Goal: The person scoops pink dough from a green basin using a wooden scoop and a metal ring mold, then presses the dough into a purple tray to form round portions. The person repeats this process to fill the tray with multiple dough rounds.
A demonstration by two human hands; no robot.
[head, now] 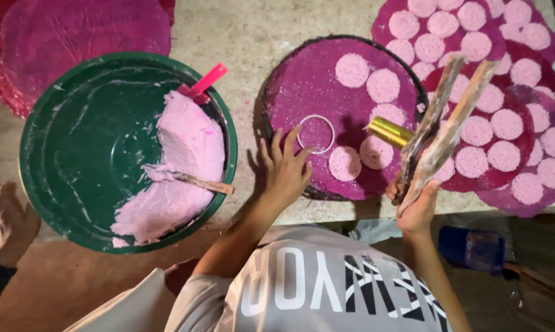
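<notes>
Head view: a round magenta mat [314,92] lies near the front edge of the pale stone bench [246,31], and five pale pink paste discs [383,85] already sit on its right half — its left half and the near rim are bare, so by my judgement this mat is roughly half filled. To the right, overlapping magenta mats [505,104] toward the bench's right edge are covered with the same discs and look finished. At the far left corner a stack of bare magenta mats [74,37] waits without any discs.

A thin white metal ring [316,133] lies flat on the front mat, in its middle, just left of the discs, with no paste inside it. The left hand [285,169] rests at the mat's near edge with fingers spread wide and relaxed; the fingertips [296,133] touch the ring's left rim, not closed around it.

The right hand [417,206], at the bench's front edge, is clenched around the lower ends of two paste-smeared wooden sticks [449,117] that slant up over the mats; a shiny gold cylinder [389,131] juts beside them — whether the hand also holds it I cannot tell.

A big green plastic basin [74,154] at the left holds a mound of pink paste [185,166] with a smeared wooden stick [194,180] and a pink plastic handle [205,80] in it. Another person's hand [7,215] shows at the left edge.
</notes>
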